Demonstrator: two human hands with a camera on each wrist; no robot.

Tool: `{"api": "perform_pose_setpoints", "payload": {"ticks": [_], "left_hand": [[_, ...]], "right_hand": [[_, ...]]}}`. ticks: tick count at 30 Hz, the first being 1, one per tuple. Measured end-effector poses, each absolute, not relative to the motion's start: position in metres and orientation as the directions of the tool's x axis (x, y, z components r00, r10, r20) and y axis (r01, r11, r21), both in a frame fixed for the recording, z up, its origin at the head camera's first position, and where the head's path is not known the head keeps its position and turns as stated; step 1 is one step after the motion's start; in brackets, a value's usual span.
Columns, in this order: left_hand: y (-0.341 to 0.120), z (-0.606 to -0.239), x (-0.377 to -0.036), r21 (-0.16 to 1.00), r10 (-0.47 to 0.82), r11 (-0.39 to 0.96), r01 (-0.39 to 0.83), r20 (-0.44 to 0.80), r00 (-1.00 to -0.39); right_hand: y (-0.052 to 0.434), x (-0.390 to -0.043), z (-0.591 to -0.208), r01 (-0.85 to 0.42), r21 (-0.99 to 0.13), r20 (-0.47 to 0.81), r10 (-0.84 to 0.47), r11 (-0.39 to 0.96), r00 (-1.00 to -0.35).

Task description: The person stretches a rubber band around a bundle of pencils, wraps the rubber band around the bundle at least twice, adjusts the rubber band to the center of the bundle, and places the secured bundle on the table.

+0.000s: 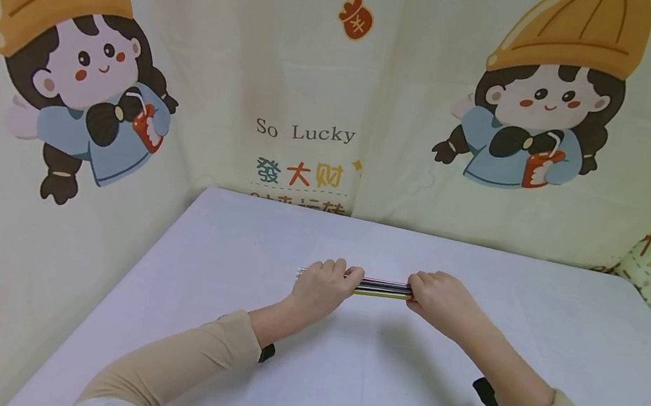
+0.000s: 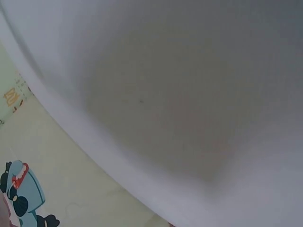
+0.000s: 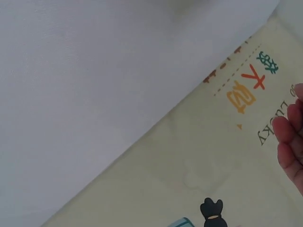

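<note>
A bundle of thin sticks or pens (image 1: pixel 385 289), dark with one yellow, lies level just above the white table (image 1: pixel 372 395) in the head view. My left hand (image 1: pixel 325 287) curls round its left end, where thin tips poke out. My right hand (image 1: pixel 438 300) grips its right end. The wrist views show little of this: only the fingertips (image 3: pixel 289 146) of my right hand appear at the right edge of the right wrist view, and the bundle is out of sight in both.
A cream cloth backdrop (image 1: pixel 318 88) with cartoon girls and "So Lucky" print walls the table at the back and both sides. The table's white surface (image 2: pixel 189 94) fills the left wrist view; table and cloth (image 3: pixel 199 165) share the right wrist view.
</note>
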State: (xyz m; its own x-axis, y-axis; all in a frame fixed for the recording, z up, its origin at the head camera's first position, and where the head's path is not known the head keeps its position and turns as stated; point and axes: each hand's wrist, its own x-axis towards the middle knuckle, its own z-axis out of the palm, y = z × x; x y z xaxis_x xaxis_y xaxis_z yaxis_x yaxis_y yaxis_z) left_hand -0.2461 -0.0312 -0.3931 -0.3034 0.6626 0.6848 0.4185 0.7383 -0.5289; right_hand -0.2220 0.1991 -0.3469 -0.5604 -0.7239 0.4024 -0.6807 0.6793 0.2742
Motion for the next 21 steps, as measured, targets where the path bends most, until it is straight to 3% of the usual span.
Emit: {"api": "perform_pose_setpoints", "payload": {"ticks": [10, 21], "left_hand": [[-0.0307, -0.3948, -0.2438, -0.532, 0.661, 0.741, 0.409, 0.687, -0.303], [-0.0331, -0.3949, -0.2394, -0.542, 0.672, 0.734, 0.409, 0.667, -0.322]], "right_hand": [[0.1992, -0.2231, -0.3491, -0.696, 0.146, 0.33, -0.698, 0.703, -0.636], [0.1971, -0.2236, -0.354, -0.704, 0.141, 0.296, -0.708, 0.696, -0.641]]}}
